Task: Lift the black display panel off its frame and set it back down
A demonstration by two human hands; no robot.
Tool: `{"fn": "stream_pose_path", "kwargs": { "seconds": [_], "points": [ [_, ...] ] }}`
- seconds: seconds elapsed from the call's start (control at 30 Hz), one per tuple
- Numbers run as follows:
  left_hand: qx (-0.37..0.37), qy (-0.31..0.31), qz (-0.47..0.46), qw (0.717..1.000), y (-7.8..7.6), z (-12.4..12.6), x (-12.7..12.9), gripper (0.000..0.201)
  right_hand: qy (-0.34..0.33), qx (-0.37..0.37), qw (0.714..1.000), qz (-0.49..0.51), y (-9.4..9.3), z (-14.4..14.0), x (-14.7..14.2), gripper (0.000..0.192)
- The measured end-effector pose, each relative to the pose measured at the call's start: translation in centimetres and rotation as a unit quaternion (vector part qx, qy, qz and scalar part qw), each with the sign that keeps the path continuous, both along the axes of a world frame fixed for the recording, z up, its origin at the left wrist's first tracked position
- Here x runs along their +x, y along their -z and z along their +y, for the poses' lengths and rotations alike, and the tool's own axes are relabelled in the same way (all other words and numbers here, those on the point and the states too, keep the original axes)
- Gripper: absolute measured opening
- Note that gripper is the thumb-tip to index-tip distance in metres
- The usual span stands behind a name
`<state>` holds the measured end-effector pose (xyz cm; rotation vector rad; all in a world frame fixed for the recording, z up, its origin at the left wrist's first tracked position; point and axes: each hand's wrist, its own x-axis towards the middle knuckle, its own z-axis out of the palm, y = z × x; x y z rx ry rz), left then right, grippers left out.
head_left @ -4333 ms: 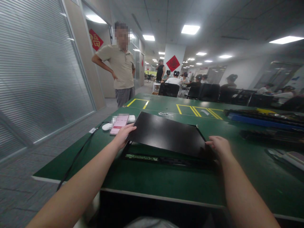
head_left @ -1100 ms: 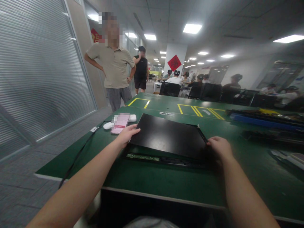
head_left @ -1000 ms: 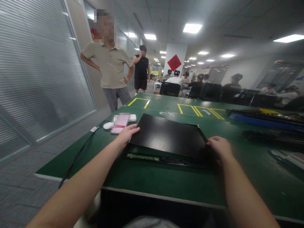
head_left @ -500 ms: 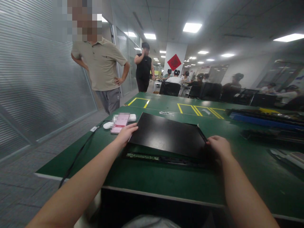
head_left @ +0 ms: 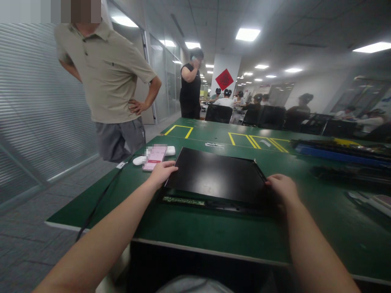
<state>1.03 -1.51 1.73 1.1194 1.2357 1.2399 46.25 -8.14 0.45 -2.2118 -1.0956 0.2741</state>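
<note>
Both hands are on the black panel (head_left: 216, 175) here. Left hand (head_left: 161, 173) has its grip curled over the near-left corner, right hand (head_left: 282, 188) pinching the near-right edge. The panel's near edge looks a touch raised over the strip of circuit board (head_left: 183, 200) and frame just under the hands, so I'd say it isn't fully seated on the green table (head_left: 214, 232) yet. Just past the left hand sits a phone (head_left: 154, 158), and further off a person in a beige shirt (head_left: 106, 73) stands watching.
</note>
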Motion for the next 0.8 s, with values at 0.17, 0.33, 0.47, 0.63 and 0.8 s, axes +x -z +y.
{"fn": "stream_pose_path", "kwargs": {
  "seconds": [0.17, 0.33, 0.47, 0.63, 0.8],
  "points": [
    [0.023, 0.001, 0.068, 0.997, 0.2, 0.1, -0.2, 0.02, 0.008, 0.002, 0.999, 0.031, 0.1, 0.1, 0.3, 0.022],
    [0.04, -0.003, 0.123, 0.992, 0.4, 0.3, -0.3, 0.012, 0.009, 0.012, 0.999, 0.049, 0.5, 0.2, 0.6, 0.024],
    [0.051, 0.006, 0.155, 0.987, 0.6, 0.3, -0.4, 0.008, 0.012, 0.016, 0.998, 0.053, 0.6, 0.2, 0.7, 0.023],
    [0.052, 0.001, 0.162, 0.985, 0.7, 0.5, -0.4, 0.009, 0.017, 0.007, 0.998, 0.061, 0.4, 0.2, 0.7, 0.023],
    [0.064, 0.023, 0.181, 0.981, 0.7, 0.4, -0.4, 0.007, 0.013, 0.027, 0.996, 0.084, 1.0, 0.4, 1.1, 0.024]
  ]
}}
